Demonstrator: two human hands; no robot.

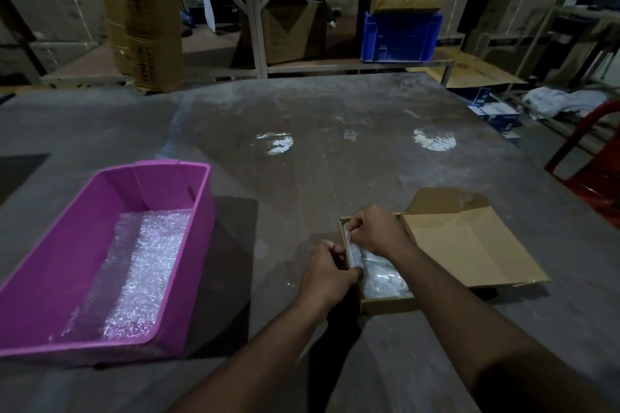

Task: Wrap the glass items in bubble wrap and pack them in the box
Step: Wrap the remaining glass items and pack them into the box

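On your worktop [335,117], the bin [67,261] holding bubble wrap [141,265] sits at nine o'clock, the box [389,303] at three.

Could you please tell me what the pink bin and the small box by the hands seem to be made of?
The pink rectangular bin looks like moulded plastic: uniform colour, smooth walls with a slight sheen. The small brown open box looks like matte cardboard, with thin folded flaps.
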